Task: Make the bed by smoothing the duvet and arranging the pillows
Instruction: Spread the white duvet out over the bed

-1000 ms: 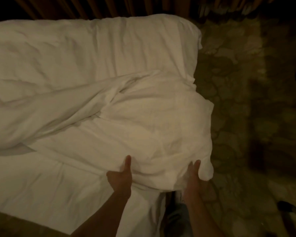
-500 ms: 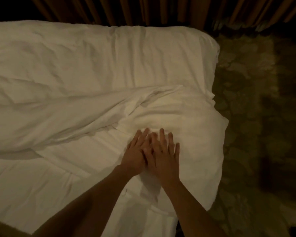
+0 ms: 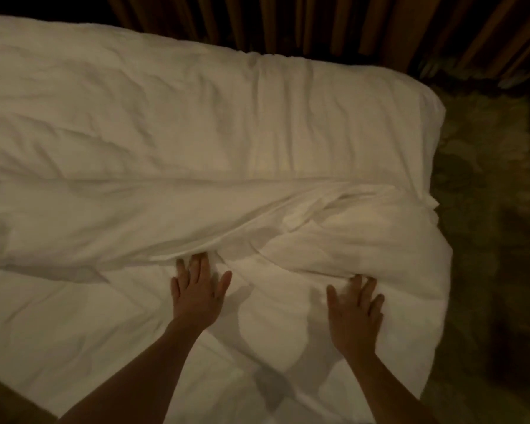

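Pressing flat with fingers spread, the left hand (image 3: 196,293) and right hand (image 3: 354,312) are pushing the duvet (image 3: 196,123), risking bunching its ridge (image 3: 273,228) thicker.

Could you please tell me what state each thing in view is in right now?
duvet: spread over the bed, wrinkled, with a bunched ridge across the middle.
left hand: flat on the duvet, fingertips at the ridge.
right hand: flat on the duvet, fingers spread, near the bed's edge.
curtain: hanging in folds behind the bed.
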Demonstrator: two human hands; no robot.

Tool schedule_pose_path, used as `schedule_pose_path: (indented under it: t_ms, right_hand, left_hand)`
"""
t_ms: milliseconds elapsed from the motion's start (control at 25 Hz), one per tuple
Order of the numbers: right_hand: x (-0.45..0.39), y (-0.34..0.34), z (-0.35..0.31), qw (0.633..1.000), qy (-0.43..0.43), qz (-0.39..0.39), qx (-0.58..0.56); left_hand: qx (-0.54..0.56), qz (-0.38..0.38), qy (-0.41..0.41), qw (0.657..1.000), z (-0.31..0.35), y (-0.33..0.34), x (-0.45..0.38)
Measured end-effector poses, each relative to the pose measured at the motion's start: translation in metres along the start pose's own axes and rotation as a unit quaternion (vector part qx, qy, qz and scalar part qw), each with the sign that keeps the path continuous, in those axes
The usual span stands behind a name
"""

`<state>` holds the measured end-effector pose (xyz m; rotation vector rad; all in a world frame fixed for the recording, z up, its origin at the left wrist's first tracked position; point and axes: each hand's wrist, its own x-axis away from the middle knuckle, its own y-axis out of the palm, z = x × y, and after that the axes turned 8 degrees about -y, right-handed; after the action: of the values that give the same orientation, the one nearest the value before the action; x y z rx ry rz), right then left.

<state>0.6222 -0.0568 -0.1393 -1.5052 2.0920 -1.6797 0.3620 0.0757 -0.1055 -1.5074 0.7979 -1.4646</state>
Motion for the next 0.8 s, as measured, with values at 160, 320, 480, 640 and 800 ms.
schedule_pose_path:
  t_ms: [160, 320, 480, 640, 800]
  right_hand:
    - [0.058, 0.050, -0.152, 0.989, -0.116, -0.033, -0.089]
    - [0.140, 0.061, -0.306, 0.950, -0.025, -0.065, -0.304]
    - [0.195, 0.085, -0.403, 0.946, -0.042, -0.074, -0.313]
    - [0.223, 0.093, -0.453, 0.960, -0.069, -0.045, -0.267]
    - [0.236, 0.117, -0.497, 0.939, -0.042, -0.042, -0.339]
  left_hand:
    - [0.110, 0.005, 0.038, 0.993, -0.106, -0.061, -0.024]
    - [0.410, -0.047, -0.042, 0.910, -0.208, -0.124, -0.032]
    - [0.533, -0.021, -0.064, 0.844, -0.279, -0.192, -0.043]
    - [0.598, -0.029, -0.044, 0.800, -0.316, -0.242, -0.047]
    - [0.729, -0.056, -0.119, 0.672, -0.369, -0.273, -0.056]
